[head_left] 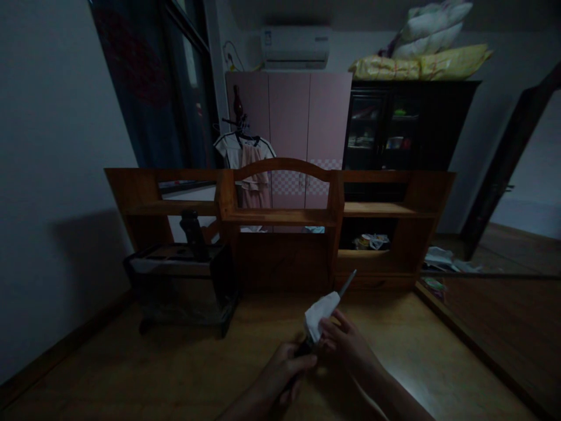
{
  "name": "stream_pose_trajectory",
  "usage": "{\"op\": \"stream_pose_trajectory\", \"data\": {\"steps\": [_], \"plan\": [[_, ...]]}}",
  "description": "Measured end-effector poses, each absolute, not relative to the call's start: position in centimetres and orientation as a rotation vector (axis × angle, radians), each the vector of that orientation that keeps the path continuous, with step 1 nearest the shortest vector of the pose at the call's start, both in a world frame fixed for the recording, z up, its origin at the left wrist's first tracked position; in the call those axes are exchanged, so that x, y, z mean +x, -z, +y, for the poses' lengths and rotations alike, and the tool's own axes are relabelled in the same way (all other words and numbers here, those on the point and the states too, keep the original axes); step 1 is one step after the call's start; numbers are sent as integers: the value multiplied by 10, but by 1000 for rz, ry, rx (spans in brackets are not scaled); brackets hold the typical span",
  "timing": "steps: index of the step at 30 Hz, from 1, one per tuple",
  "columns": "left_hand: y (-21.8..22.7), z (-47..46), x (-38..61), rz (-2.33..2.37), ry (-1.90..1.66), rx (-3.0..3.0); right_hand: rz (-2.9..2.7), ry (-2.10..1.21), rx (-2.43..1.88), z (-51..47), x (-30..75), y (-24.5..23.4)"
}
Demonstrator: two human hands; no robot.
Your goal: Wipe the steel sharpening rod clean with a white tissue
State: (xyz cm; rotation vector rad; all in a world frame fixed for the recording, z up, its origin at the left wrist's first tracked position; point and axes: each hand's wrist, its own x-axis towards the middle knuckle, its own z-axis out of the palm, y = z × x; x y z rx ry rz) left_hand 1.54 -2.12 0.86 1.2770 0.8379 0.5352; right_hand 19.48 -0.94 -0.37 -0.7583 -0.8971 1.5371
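Observation:
My left hand point(284, 369) is closed around the dark handle of a knife, low in the middle of the view. The narrow blade of this knife point(347, 283) points up and to the right, away from me. A folded white tissue point(321, 314) wraps the middle of the blade, so only the end part of the metal shows. With its fingers pinched on the tissue, my right hand point(346, 340) presses it against the blade. To the left, a dark knife block point(182, 295) with a see-through front stands on the wooden surface, and one black handle point(193, 233) sticks up from its top.
A wooden shelf unit point(280, 217) stands across the back of the wooden tabletop point(263, 333). A small bundle in plastic point(371, 241) lies on its right shelf. Pink cabinets point(289, 117), hanging clothes point(243, 152) and a dark cabinet point(405, 126) are farther back. A wall borders the left.

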Motion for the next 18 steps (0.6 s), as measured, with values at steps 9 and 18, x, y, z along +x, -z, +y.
{"op": "stream_pose_trajectory", "data": {"steps": [9,18], "plan": [[2,-17,15,799,-581,1262,-895,-1658,-652,-16,189,-6],[5,-15,16,847,-566,1242,-805,-1684,-568,-9,196,-6]]}}
